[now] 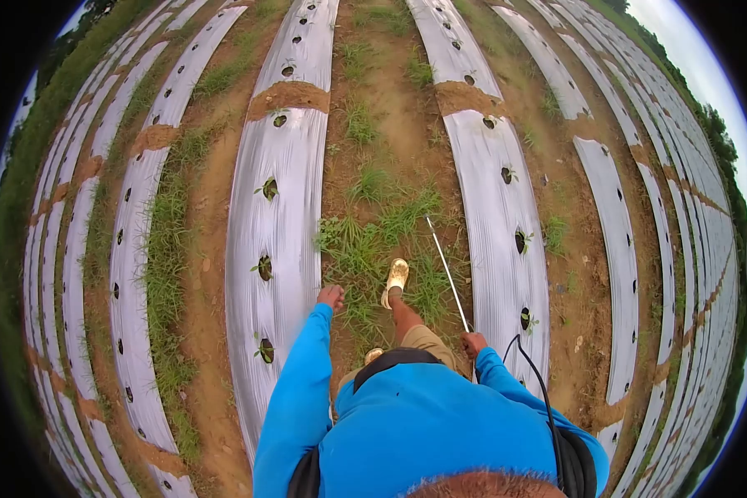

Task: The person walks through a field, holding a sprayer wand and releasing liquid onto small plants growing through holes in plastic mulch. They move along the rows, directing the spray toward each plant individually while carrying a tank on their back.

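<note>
My right hand (474,344) is wrapped round a spray wand (448,270), a thin pale rod that slants forward and left with its tip over the grass between two beds. A black hose (542,386) loops beside my right arm, where its join to the wand is hidden. Near the edge of the left plastic-covered bed (286,224), my left hand (332,297) hangs with its fingers loosely curled and nothing visible in them. Green seedlings (270,189) grow from round holes in the plastic.
To my right runs another silvery mulched bed (498,191) with seedlings. Grass and weeds (357,245) cover the path at my feet, one in a pale clog (396,278). Soil bands (289,100) cross the beds. Black straps (303,473) lie at my sides.
</note>
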Demonstrator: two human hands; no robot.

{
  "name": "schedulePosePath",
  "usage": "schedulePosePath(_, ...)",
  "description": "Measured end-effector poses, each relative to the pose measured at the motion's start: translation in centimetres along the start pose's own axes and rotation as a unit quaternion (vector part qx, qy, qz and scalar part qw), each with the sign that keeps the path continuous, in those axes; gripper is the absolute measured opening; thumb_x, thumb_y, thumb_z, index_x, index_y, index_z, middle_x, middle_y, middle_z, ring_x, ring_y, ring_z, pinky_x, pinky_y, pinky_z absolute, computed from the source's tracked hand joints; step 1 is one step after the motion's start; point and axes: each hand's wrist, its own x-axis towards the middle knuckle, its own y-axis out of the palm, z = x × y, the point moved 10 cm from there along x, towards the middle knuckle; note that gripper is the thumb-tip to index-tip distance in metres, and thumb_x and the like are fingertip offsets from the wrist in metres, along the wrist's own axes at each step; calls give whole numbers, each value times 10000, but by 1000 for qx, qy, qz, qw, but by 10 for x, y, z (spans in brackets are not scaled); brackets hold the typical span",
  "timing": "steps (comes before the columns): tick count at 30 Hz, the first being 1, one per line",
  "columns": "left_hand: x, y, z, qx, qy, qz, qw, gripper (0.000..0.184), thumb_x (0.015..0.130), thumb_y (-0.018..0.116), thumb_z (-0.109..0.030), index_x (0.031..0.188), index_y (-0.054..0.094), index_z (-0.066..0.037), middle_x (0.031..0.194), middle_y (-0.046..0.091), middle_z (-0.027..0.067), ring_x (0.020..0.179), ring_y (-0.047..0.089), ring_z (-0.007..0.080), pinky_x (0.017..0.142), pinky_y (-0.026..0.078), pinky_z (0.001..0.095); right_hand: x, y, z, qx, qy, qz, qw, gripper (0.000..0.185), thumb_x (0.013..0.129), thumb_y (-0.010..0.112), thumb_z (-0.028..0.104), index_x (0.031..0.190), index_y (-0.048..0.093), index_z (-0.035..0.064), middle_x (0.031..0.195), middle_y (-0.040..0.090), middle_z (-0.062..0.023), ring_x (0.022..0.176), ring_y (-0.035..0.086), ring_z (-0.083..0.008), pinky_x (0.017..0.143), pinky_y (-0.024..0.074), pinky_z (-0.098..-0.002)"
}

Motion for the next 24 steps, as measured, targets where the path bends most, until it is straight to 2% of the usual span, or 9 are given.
schedulePosePath(3, -3, -24, 36, 16, -72, -66, 995, 189, 841, 486, -230, 753, 510, -64, 564, 452, 49, 403, 364, 138, 356, 261, 325, 81, -21, 34, 191, -30, -25, 981, 287, 790, 561, 222, 588, 483, 33, 522, 469, -96, 369, 320, -158, 352, 225, -343)
schedulePosePath(6, 8, -49, 101, 91, -245, -79, 962, 214, 791, 520, -259, 790, 583, -54, 618, 545, 113, 437, 494, 236, 417, 402, 417, 193, -38, 51, 171, -65, -20, 983, 287, 815, 532, 228, 600, 467, 51, 491, 404, -73, 381, 310, -159, 376, 234, -348)
schedulePosePath(7, 65, -64, 150, 260, -183, -21, 948, 359, 795, 520, -343, 906, 607, -13, 773, 620, 160, 632, 602, 306, 593, 481, 449, 204, -34, 64, 148, -64, 24, 987, 286, 823, 525, 230, 607, 459, 55, 485, 381, -64, 388, 301, -159, 386, 232, -356)
schedulePosePath(8, 46, -43, 85, 542, 156, 20, 826, 467, 783, 532, -437, 997, 608, -29, 939, 633, 190, 846, 616, 329, 744, 478, 424, 213, -56, 98, 142, -77, 55, 985, 290, 833, 519, 238, 620, 437, 59, 490, 363, -59, 399, 276, -159, 399, 222, -359)
schedulePosePath(9, 48, -66, 87, 343, 55, -67, 935, 502, 762, 566, -482, 1073, 609, -89, 1032, 604, 233, 974, 584, 342, 834, 447, 425, 219, -79, 131, 120, -39, 86, 988, 312, 848, 511, 266, 626, 440, 59, 496, 357, -67, 414, 263, -155, 418, 221, -369)
schedulePosePath(13, 67, -61, 10, 314, 70, -58, 945, 544, 754, 567, -502, 1109, 592, -90, 1065, 587, 243, 1011, 567, 342, 855, 437, 420, 282, -164, 214, -92, -70, 112, 987, 316, 853, 529, 264, 651, 514, 21, 543, 467, -134, 440, 398, -235, 471, 358, -411)
schedulePosePath(16, 110, -55, -61, 257, 75, -41, 963, 576, 748, 569, -516, 1137, 579, -91, 1090, 575, 251, 1039, 554, 343, 870, 431, 417, 338, -196, 255, -396, -187, 165, 884, 253, 805, 550, 205, 674, 534, -10, 597, 545, -166, 523, 527, -284, 496, 421, -409)
schedulePosePath(21, 201, -56, -177, 69, 83, 11, 994, 620, 740, 570, -536, 1173, 561, -92, 1123, 558, 262, 1076, 537, 344, 891, 421, 412, 379, -265, 364, -254, -238, 106, 932, 183, 755, 557, 165, 657, 550, 11, 605, 566, -171, 530, 555, -277, 455, 412, -400)
schedulePosePath(24, 291, -105, -175, 170, -62, -84, 980, 671, 728, 574, -543, 1157, 561, -26, 1156, 545, 250, 1123, 507, 339, 915, 406, 405, 409, -276, 370, 1, 30, 101, 994, 263, 773, 550, 258, 665, 559, 19, 602, 555, -122, 510, 502, -237, 461, 365, -364)
